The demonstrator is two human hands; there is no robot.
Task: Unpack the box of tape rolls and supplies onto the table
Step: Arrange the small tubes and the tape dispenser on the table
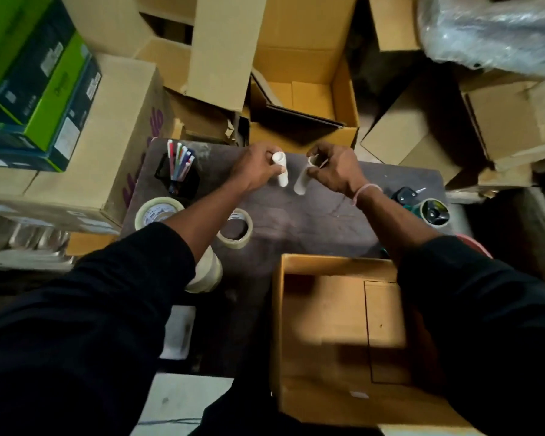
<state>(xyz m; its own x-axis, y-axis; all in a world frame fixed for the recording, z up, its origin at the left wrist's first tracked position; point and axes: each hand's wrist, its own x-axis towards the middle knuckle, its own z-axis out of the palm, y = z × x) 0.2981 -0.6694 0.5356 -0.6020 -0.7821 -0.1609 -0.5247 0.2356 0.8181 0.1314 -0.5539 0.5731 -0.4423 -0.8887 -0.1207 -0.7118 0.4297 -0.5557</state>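
My left hand (255, 167) grips a white tube (281, 171) over the far part of the dark table (312, 215). A second white tube (303, 181) is pinched at its top by my right hand (335, 171), a little to the right of the first. The open cardboard box (328, 341) stands at the table's near right, and its inside looks bare. On the table's left lie a large clear tape roll (156, 212), a smaller tape roll (236, 228) and a pale roll (206, 272) partly hidden under my left forearm.
A black pen holder (178, 174) with several pens stands at the far left of the table. A dark tape dispenser (434, 212) and a black tool (405, 195) sit at the far right. Cardboard boxes (302, 89) and green packages (44, 83) crowd around the table.
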